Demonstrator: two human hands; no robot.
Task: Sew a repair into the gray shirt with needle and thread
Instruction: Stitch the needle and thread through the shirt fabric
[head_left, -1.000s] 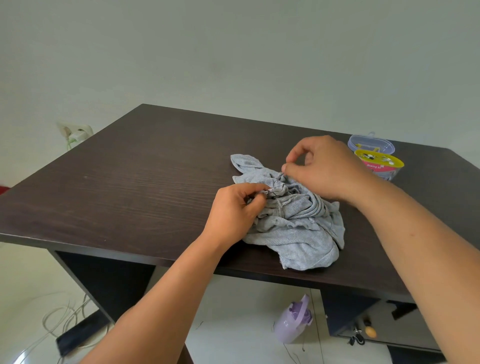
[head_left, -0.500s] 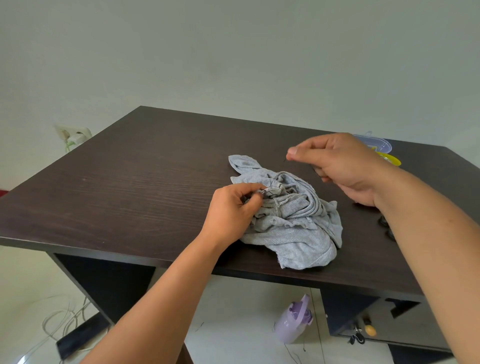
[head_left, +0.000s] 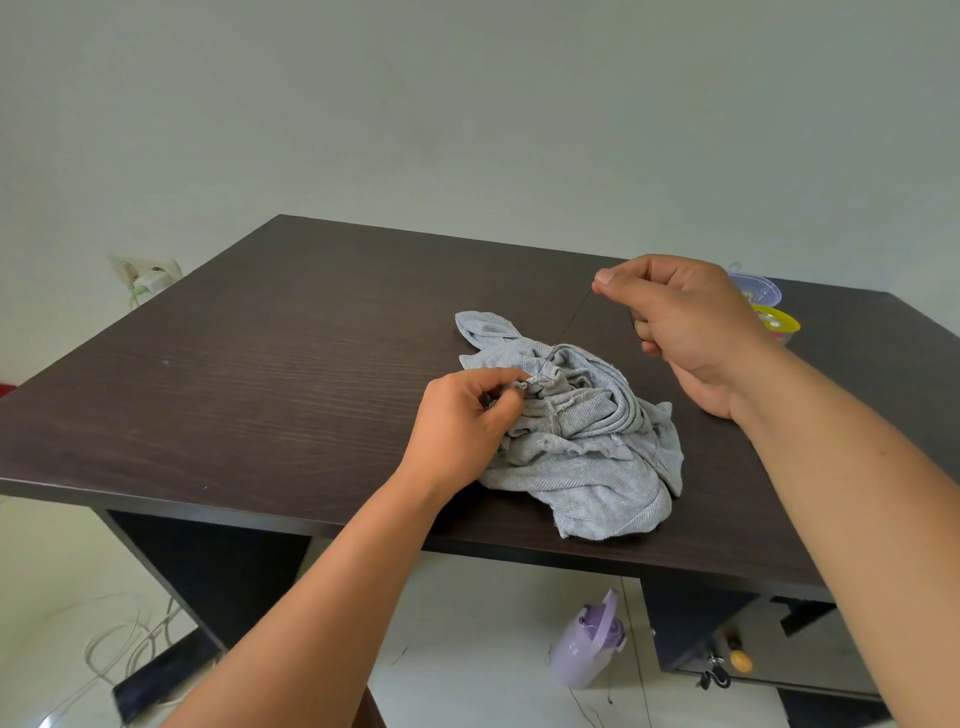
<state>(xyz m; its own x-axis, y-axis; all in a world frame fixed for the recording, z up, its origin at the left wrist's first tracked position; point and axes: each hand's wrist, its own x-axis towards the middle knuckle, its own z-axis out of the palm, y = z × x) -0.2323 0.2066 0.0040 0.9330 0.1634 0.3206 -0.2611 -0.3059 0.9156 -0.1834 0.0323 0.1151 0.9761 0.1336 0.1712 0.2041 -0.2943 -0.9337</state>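
Head view: shirt (head_left: 582, 441) lies bunched near the front edge of the desk (head_left: 260, 374). Left hand (head_left: 462, 421) pinches a fold. Right hand (head_left: 675, 322), raised behind it, pinches taut thread (head_left: 569, 327); needle not discernible. Clear case (head_left: 758, 288) and yellow lid (head_left: 776, 319) sit behind that hand. Bare desktop extends left.

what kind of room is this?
Probably a home room, used as a desk corner: a dark wood desk against a plain wall, a wall socket with a plug in it, loose cables on the tiled floor.
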